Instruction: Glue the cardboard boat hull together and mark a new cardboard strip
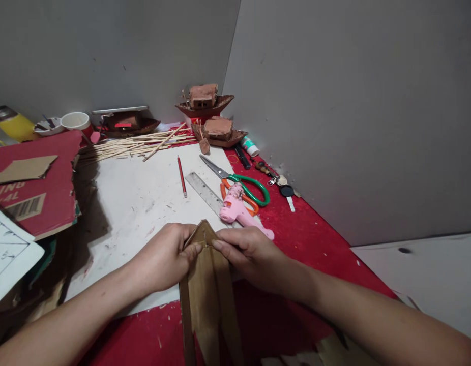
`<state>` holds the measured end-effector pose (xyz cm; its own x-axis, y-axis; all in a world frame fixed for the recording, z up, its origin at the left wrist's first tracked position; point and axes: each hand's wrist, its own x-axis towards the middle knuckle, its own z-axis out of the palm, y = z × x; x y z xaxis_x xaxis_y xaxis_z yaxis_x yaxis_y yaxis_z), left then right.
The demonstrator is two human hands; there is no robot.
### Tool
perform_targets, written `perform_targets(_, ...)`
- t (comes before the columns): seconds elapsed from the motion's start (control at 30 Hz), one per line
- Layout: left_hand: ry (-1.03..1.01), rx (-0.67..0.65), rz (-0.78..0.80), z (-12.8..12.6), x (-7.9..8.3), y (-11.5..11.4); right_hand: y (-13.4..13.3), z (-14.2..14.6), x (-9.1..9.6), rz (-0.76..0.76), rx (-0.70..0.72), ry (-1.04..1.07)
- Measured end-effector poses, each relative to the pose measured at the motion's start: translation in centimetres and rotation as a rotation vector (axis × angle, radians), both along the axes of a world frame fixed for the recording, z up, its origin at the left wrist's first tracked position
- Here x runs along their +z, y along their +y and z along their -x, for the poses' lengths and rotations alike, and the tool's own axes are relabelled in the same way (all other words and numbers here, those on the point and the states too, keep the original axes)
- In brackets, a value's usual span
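Observation:
A folded brown cardboard boat hull (pixel 207 284) points away from me over the front of the table, its pointed end farthest off. My left hand (pixel 174 254) pinches the left side of that tip, thumb on the inner face. On the other side my right hand (pixel 245 251) grips it the same way, so both thumbs nearly meet at the seam. The hull's near part runs out of the picture. Just beyond my right hand lie a pink glue gun (pixel 239 211), a steel ruler (pixel 205 190) and scissors (pixel 254 188) with green and orange handles.
A red pencil (pixel 181 176) lies on white paper (pixel 124 198). Behind are thin wooden sticks (pixel 136 147) and model boats (pixel 205 99). Red cardboard (pixel 40 188) is piled at left. Keys (pixel 287 190) lie near the grey wall (pixel 353 101) at right.

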<state>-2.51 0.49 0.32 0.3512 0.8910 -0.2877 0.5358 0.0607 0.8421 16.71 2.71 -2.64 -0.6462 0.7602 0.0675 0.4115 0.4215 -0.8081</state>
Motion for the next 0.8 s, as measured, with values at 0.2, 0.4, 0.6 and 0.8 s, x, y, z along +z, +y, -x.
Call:
perform_targets(0.2,0.013,-0.028,-0.008,-0.25,0.14,-0.13,-0.03,-0.07,0.26,-0.018,0.018,0.044)
perform_targets(0.4,-0.003,-0.048,0.002,-0.27,0.00,0.21,-0.19,0.04,0.34,-0.053,0.039,0.083)
perform_targets(0.6,0.051,-0.076,0.063,-0.09,-0.03,0.63,0.15,0.27,-0.32,-0.028,-0.020,0.063)
perform_targets(0.8,-0.022,-0.089,0.029,0.29,-0.16,0.79,0.44,0.37,-0.15,-0.009,-0.058,0.045)
